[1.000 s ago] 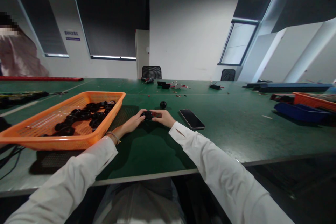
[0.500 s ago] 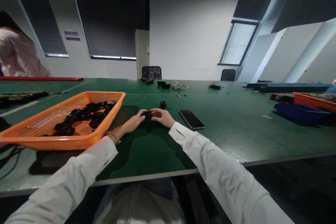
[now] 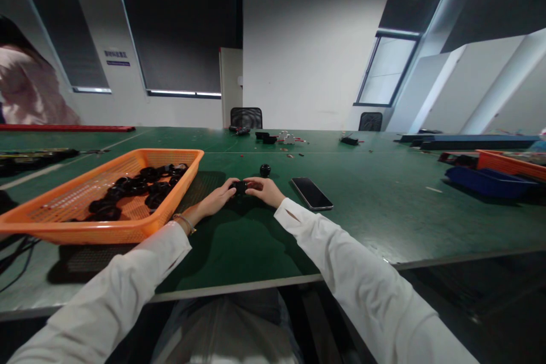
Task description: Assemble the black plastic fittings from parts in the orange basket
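Observation:
Between my two hands, just above the green table [image 3: 239, 250], is a small round black part [image 3: 241, 187] whose exact kind I cannot make out. My left hand [image 3: 220, 195] grips it from the left with thumb and fingers. From the other side my right hand [image 3: 265, 190] pinches it. A second black part [image 3: 265, 170], with a shiny rounded top, stands on the table just beyond my right hand. Left of my hands, an orange plastic basket [image 3: 179, 199] holds several similar black parts [image 3: 136, 185].
A phone [image 3: 312, 193] lies right of my right hand. Farther right are a blue tray [image 3: 488, 183] and an orange bin [image 3: 512, 164]. White and black pieces [image 3: 286, 137] lie toward the back. A person in pink [image 3: 34, 88] is at the far left.
The black part between my hands appears slightly turned. My hands stay in nearly the same place.

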Demonstrator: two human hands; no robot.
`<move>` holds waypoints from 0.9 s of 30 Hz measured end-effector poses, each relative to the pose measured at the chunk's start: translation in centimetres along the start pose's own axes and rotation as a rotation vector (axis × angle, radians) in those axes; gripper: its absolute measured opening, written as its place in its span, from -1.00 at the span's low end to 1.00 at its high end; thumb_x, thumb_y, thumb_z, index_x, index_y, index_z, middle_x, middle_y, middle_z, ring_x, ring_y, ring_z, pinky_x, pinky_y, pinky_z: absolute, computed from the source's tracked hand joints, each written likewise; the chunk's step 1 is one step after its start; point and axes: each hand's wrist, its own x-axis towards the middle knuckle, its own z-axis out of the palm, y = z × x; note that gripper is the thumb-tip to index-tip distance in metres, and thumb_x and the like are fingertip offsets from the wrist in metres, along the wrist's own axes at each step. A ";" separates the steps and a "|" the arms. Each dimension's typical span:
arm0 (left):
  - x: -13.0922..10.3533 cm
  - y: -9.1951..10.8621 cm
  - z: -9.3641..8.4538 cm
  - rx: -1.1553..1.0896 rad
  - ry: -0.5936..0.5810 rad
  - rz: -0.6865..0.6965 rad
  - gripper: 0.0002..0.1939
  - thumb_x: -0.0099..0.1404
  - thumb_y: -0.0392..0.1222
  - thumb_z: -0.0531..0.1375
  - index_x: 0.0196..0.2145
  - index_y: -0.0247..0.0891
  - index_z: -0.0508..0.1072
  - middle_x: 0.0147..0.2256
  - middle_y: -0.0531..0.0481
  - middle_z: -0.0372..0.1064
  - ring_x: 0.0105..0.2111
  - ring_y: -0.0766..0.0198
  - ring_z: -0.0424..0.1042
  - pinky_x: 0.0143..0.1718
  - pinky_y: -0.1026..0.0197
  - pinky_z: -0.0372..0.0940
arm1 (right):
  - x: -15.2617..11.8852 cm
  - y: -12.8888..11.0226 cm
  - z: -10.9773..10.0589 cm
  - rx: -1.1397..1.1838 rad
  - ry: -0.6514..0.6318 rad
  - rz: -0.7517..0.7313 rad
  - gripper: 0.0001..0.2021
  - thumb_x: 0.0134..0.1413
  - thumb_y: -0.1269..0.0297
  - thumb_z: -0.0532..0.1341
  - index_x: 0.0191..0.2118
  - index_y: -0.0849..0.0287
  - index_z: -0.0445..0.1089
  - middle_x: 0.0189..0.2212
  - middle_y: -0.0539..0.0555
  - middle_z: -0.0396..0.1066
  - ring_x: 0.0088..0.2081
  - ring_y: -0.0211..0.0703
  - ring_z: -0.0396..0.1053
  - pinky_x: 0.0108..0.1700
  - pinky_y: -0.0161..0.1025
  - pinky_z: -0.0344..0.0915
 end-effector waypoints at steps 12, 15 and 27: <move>0.0 0.0 0.1 -0.017 0.014 0.037 -0.58 0.22 -0.11 -0.11 0.01 -0.31 0.12 -0.37 0.01 0.24 -0.40 0.30 0.23 -0.26 0.22 0.15 | -0.1 -0.4 -0.1 -0.106 -0.004 -0.004 -0.64 -0.16 0.29 0.23 -0.15 0.27 0.39 -0.40 0.09 0.45 -0.37 -0.20 0.39 -0.22 -0.22 0.29; -0.1 0.2 0.0 -0.010 0.011 0.032 -0.58 0.22 -0.11 -0.11 0.00 -0.31 0.12 -0.36 0.01 0.24 -0.40 0.30 0.23 -0.26 0.22 0.15 | -0.1 -0.3 -0.2 -0.132 -0.001 -0.008 -0.65 -0.15 0.27 0.23 -0.16 0.26 0.40 -0.40 0.09 0.46 -0.37 -0.21 0.39 -0.23 -0.22 0.29; -0.1 0.1 0.0 0.000 0.008 0.030 -0.60 0.23 -0.10 -0.12 0.00 -0.27 0.11 -0.47 0.08 0.15 -0.47 0.32 0.17 -0.35 0.24 0.15 | 0.0 0.3 -0.3 -0.082 -0.046 -0.022 -0.57 -0.21 0.33 0.26 -0.10 0.25 0.36 -0.31 0.10 0.45 -0.28 -0.16 0.39 -0.16 -0.17 0.30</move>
